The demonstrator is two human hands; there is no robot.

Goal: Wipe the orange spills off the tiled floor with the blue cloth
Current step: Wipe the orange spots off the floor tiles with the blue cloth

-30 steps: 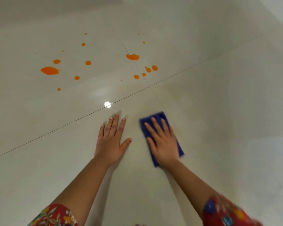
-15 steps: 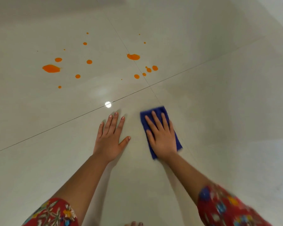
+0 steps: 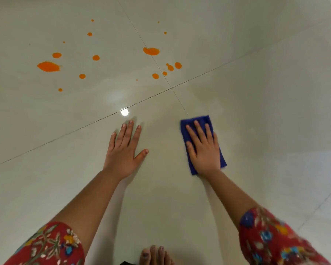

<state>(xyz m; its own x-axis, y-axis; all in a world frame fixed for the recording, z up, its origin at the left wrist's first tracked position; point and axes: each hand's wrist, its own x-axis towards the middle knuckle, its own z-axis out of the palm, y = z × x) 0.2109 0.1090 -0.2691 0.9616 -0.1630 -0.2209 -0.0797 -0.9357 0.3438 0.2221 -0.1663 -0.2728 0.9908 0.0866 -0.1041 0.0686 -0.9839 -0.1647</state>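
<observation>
Now, on the approach to the spills: the right hand [image 3: 204,150] lies flat on the blue cloth [image 3: 203,121], its fingers [image 3: 199,131] straight and slightly spread, pressing the cloth to the floor [image 3: 266,121] rather than pinching it. The left hand [image 3: 123,150] rests on bare tile at 9 o'clock of the cloth, fingers [image 3: 129,134] spread and thumb out, as a prop. The orange spills [image 3: 151,51] lie well apart from the cloth: a cluster of drops [image 3: 170,67] at 11 o'clock, by the crossing of the grout lines [image 3: 171,88], and the largest puddle [image 3: 48,66] at 10 o'clock. None appears touched. To do the step well, the cloth should probably be slid forward with even palm pressure, taking the near cluster first. Each blot is best drawn inward toward its middle so that liquid is gathered, not smeared along the grout. A fresh face of the cloth would likely serve the large puddle. Weight belongs on the left hand, so that the right glides.
</observation>
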